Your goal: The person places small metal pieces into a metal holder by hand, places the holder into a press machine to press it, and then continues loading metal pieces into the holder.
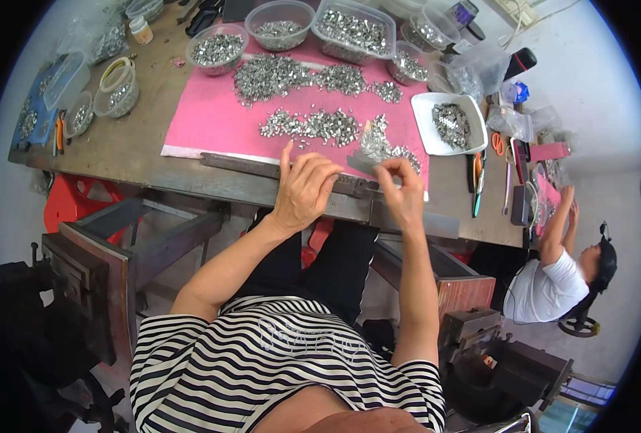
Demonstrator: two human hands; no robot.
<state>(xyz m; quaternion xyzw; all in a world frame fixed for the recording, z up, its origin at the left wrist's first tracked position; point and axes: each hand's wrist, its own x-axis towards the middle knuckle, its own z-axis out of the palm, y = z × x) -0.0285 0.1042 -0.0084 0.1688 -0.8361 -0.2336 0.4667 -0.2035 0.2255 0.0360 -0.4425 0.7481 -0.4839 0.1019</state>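
A long dark metal bar [237, 164] lies along the table's front edge, with a slotted, ruler-like stretch toward its right part. My left hand [302, 189] is over its middle; thumb and fingers come together at the bar, one finger is lifted, and what they pinch is hidden. Just right of it, my right hand [404, 193] pinches a thin flat grey metal plate [362, 162] between thumb and finger. Beyond both hands, loose small silvery metal pieces [328, 128] lie heaped on a pink cloth [205, 115].
Clear plastic tubs [284, 13] of metal pieces line the back, and a white tray [423, 130] stands at right. Pliers [477, 184] lie near the right front. A co-worker [551, 285] sits at the far right. A red stool [75, 206] is under the table's left.
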